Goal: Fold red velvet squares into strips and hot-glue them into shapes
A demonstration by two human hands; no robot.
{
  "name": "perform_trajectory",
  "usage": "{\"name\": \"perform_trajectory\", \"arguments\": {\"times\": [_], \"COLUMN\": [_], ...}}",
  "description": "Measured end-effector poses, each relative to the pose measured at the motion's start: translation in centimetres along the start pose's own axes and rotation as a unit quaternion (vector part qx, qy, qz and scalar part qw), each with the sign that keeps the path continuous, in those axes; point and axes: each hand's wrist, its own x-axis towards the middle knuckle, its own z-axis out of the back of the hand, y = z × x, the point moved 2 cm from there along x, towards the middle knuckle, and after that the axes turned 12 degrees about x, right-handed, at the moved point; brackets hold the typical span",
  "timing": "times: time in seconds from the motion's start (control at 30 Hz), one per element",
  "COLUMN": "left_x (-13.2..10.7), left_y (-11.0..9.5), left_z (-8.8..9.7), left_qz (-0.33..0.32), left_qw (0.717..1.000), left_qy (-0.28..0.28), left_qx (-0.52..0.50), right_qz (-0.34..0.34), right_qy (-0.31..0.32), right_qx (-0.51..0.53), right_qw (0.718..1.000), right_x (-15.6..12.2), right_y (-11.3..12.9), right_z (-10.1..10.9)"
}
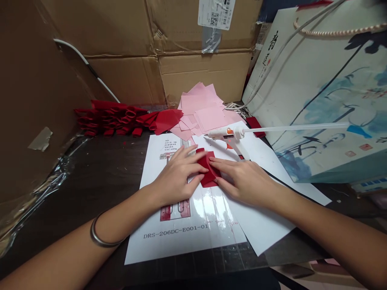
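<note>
Two bare forearms reach in from the bottom of the head-worn view, a metal bangle (101, 233) on the left wrist, and both hands meet over a printed spec sheet (145, 253) on a dark desk (90, 173). The left hand (178, 175) and right hand (244, 181) sit either side of a folded red square (208, 171), which lies right on that sheet's upper edge area. The left fingers (193, 159) are loosely spread and the right fingers (222, 171) sit closer together, tips pressed on the fold, though I can't tell if it's a real pinch. Looks like soft felt or fabric to me, so probably very light and floppy; I'd take it by the folded edges with the fingertips. Just past the sheet, a hot glue gun (226, 135) lies with a long glue stick (296, 128) in it. Beyond the sheet sit loose pink paper squares (202, 106), and further left of them a row of folded red pieces (111, 119). To the sheet's right, a printed gift bag (326, 92) leans up.
</note>
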Motion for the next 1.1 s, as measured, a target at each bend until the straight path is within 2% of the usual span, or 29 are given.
{"name": "perform_trajectory", "arguments": {"times": [0.1, 0.17, 0.37, 0.6, 0.77, 0.93, 1.1], "left_x": [0.01, 0.05, 0.06, -0.09, -0.05, -0.1, -0.24], "left_y": [-0.18, -0.16, 0.18, -0.1, -0.13, -0.16, -0.23], "left_z": [0.05, -0.1, -0.23, -0.23, -0.41, -0.13, -0.08], "left_qz": [0.004, 0.002, 0.013, 0.028, 0.045, 0.034, 0.034], "left_qw": [0.999, 0.999, 0.999, 0.999, 0.999, 0.998, 0.997], "left_qy": [-0.039, -0.039, -0.01, -0.011, 0.017, 0.056, 0.067], "left_qx": [0.018, 0.003, -0.035, -0.011, 0.008, 0.007, 0.013], "right_qz": [0.0, 0.002, -0.008, -0.014, -0.006, -0.002, -0.005], "right_qy": [-0.007, -0.006, 0.013, 0.016, 0.014, 0.009, 0.014], "right_qx": [0.0, 0.003, 0.022, 0.026, 0.028, 0.032, 0.034], "right_qw": [1.0, 1.0, 1.0, 0.999, 0.999, 0.999, 0.999], "right_x": [-0.02, -0.01, 0.11, 0.1, 0.09, 0.06, 0.04], "right_y": [0.06, 0.08, -0.04, -0.13, -0.16, -0.22, -0.25], "right_z": [0.01, 0.07, 0.26, 0.23, 0.24, 0.31, 0.34]}}
